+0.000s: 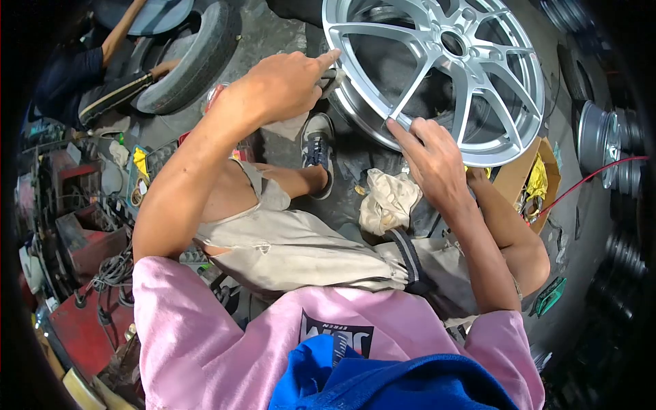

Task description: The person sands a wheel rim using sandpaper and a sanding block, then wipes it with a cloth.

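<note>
A silver multi-spoke wheel rim (pixel 462 76) lies tilted at the upper middle. My left hand (pixel 279 87) is at its left edge, index finger stretched out to the outer lip, the other fingers curled round a small grey piece (pixel 332 82), perhaps cloth or sandpaper. On the near edge of the rim rests my right hand (pixel 433 156), with its index finger extended onto the lip and its fingers partly spread; nothing shows in it, and its thumb is hidden. A crumpled cream cloth (pixel 389 199) lies below the rim, between my legs.
A person's arm (pixel 120 33) reaches near a tire (pixel 198 65) at upper left. Tools, cables and a red metal box (pixel 85 331) crowd the left side. A cardboard box (pixel 521 172) stands right of the rim, by a red hose (pixel 591 176). More rims (pixel 601 137) line the right.
</note>
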Demonstrator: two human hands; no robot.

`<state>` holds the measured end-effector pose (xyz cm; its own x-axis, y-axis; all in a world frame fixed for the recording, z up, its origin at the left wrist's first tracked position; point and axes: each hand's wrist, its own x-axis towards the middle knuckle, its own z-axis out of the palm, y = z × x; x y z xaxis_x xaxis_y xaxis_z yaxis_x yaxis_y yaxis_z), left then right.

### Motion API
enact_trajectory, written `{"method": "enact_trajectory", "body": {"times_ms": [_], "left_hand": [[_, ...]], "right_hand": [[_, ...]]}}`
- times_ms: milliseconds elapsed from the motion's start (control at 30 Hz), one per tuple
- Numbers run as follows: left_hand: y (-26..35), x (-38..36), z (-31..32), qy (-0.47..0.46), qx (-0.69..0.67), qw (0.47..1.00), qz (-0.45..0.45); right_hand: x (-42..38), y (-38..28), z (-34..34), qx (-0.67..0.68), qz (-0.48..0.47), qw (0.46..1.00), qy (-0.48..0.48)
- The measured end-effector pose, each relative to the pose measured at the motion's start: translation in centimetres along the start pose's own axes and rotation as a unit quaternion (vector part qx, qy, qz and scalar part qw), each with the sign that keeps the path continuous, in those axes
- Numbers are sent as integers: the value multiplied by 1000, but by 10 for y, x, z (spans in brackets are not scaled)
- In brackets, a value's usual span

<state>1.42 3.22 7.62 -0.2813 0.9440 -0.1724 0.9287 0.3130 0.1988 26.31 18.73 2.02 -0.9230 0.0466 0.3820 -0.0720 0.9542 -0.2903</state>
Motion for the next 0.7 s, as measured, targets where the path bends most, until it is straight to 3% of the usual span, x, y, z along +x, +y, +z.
{"method": "enact_trajectory", "body": {"times_ms": [300,367,600,700], "left_hand": [[2,4,-3,-17,-12,1000,0],[11,7,-12,-93,-14,995,-40],[7,9,-4,-46,-5,998,-30],[16,10,-12,-102,-23,994,-43]], "right_hand": [[-2,3,-2,-8,-9,1000,3],[-3,3,-3,-19,-15,1000,5],[2,-8,-6,-61,-6,998,-20],[0,-8,-4,-68,-2,997,-26]]}}
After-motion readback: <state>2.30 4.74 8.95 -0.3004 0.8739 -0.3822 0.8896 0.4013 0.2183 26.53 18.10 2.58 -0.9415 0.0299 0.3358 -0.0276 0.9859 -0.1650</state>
